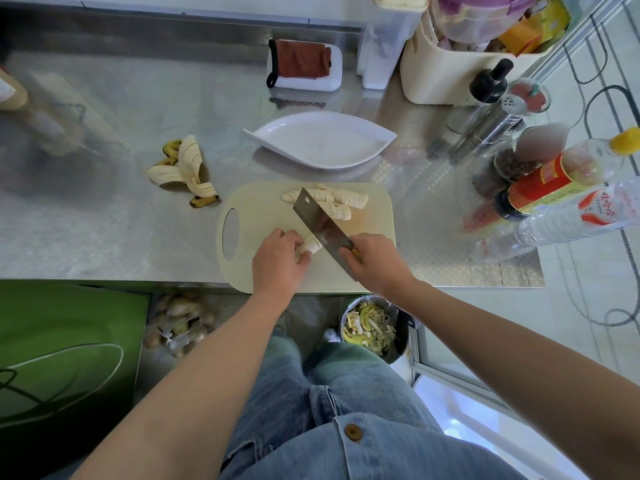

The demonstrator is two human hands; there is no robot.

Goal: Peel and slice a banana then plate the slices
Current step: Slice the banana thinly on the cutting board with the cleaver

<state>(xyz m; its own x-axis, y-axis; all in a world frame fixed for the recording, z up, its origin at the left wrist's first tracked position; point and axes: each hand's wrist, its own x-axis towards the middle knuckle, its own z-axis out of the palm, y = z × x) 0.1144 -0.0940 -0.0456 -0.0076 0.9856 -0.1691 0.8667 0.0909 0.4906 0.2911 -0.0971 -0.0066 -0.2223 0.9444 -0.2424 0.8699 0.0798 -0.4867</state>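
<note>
The last banana stub (309, 245), pinched on the cutting board (374, 216) by the left hand (280, 258), is best sliced thinly with fingers kept tucked back from the cleaver (320, 221) gripped by the right hand (372, 261).

- The knife (322, 225) handle is buried in the right hand (375, 263); only a yellowish sliver shows.
- The left hand (277, 259) covers the near end of the banana stub (310, 245), so its length cannot be told.
- The blade crosses the slices (346, 199) and hides some of them.
- The board (239, 271) has its near edge hidden behind both wrists.
- A pale shape (59, 112) at the far left of the bench (104, 237) is too blurred to name.
- The tub (436, 77) and its contents are cut off by the top edge.
- The bottles (571, 216) run off the right edge, and their label print is too small to read.
- The bin (369, 327) is partly hidden by the right forearm.
- The bag (180, 323) holds roundish lumps, too blurred to name.
</note>
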